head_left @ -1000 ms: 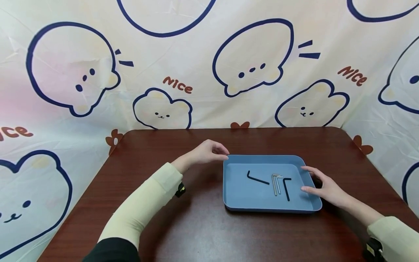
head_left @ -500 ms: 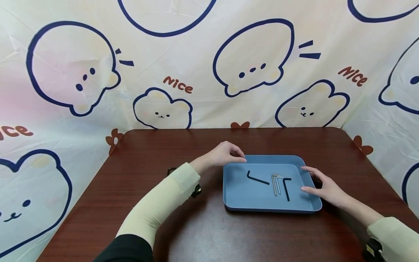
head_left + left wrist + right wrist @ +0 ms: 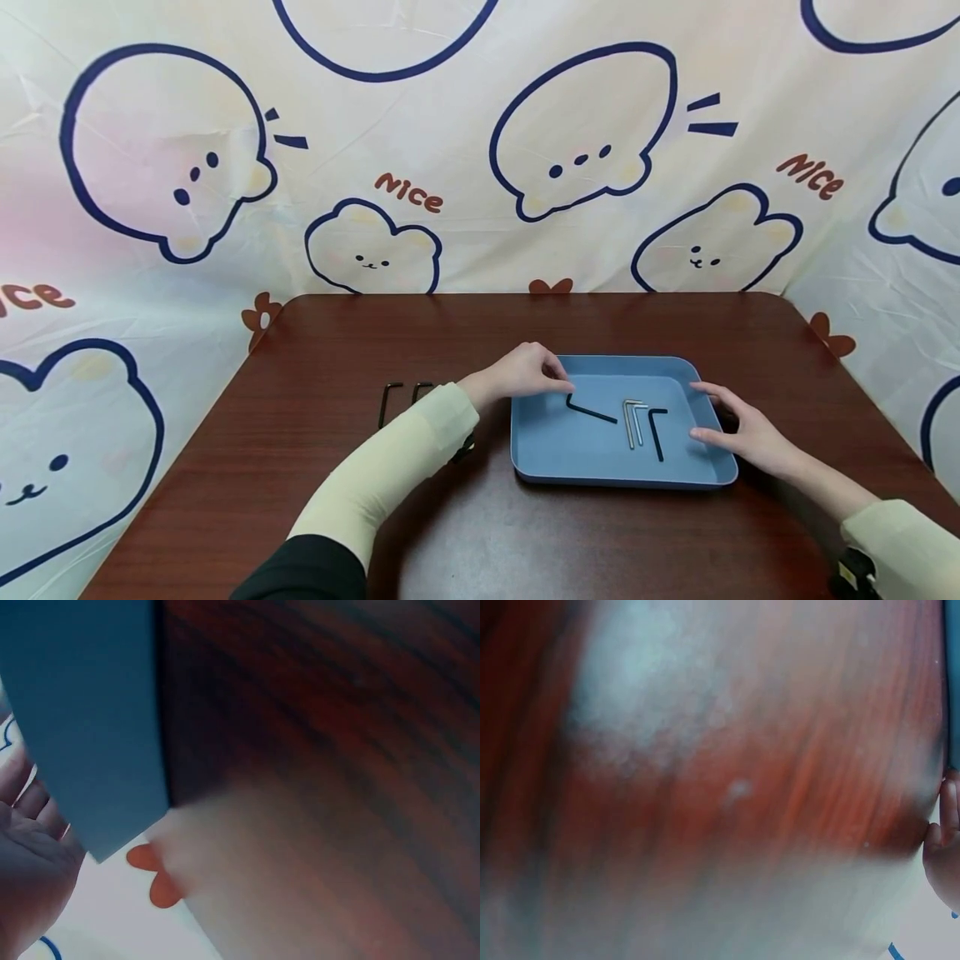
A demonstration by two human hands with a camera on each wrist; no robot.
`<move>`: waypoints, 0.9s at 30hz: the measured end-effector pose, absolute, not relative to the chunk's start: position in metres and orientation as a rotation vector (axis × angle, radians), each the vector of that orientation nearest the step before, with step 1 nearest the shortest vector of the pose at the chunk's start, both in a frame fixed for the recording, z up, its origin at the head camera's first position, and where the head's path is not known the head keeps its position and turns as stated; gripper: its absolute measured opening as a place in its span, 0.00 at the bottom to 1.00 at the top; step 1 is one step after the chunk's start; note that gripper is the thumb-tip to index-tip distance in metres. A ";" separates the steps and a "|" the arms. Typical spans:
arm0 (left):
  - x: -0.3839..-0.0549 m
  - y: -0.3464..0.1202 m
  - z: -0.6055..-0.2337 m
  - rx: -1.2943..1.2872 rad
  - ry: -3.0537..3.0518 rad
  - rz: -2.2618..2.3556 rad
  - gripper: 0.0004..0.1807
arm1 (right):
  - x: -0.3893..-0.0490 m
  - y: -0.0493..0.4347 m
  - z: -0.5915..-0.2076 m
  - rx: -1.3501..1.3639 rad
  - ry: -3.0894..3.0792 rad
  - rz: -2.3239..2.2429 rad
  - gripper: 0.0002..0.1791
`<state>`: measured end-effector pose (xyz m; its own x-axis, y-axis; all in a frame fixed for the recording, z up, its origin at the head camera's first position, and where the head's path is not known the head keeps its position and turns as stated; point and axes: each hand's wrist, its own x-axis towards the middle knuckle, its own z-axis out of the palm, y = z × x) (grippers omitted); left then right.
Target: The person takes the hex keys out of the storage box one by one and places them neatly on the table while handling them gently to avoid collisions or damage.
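**Two Hands at a Blue Tray of L-Shaped Keys**

Spanning the scene, we see a pale cloth backdrop [image 3: 465,167] printed with navy-outlined cartoon heads, behind a dark red-brown, wood-grained surface [image 3: 525,542]. Reading left to right, we first find two black L-shaped hex keys on the surface: the outer key [image 3: 384,406] and the inner key [image 3: 424,384], their lower parts hidden by a pale yellow-green left sleeve [image 3: 405,450]. Next, we observe the left hand [image 3: 525,369] above the far left corner of a shallow, rectangular blue tray [image 3: 570,454]. Its thumb and fingertips are drawn close together at the short arm of a slanting black hex key [image 3: 592,412] lying in the tray; we cannot tell whether they grip it. Farther right in the tray, we note two slim silver hex keys side by side, a left one [image 3: 627,423] and a right one [image 3: 637,425], and just beside them an upright-lying black hex key [image 3: 656,435]. At the tray's right edge, we see the right hand [image 3: 746,425], thumb and fingers spread well apart, tips resting at the rim, with a matching right sleeve [image 3: 900,537] beyond.
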<state>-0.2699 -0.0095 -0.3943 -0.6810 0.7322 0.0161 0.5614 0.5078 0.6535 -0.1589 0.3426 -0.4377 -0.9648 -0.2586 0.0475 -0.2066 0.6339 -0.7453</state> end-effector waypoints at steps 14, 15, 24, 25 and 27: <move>-0.268 0.007 -0.407 0.968 2.597 0.787 0.09 | -0.157 0.341 -0.438 -0.391 2.778 -1.269 0.39; -0.268 0.009 -0.408 0.966 2.597 0.785 0.09 | -0.157 0.341 -0.438 -0.393 2.778 -1.271 0.39; -0.267 0.016 -0.411 0.991 2.568 0.856 0.06 | -0.158 0.340 -0.437 -0.395 2.774 -1.269 0.39; -0.267 0.017 -0.411 0.990 2.566 0.861 0.06 | -0.158 0.340 -0.437 -0.394 2.776 -1.268 0.39; -0.266 0.018 -0.411 0.983 2.572 0.863 0.06 | -0.158 0.340 -0.437 -0.391 2.779 -1.267 0.39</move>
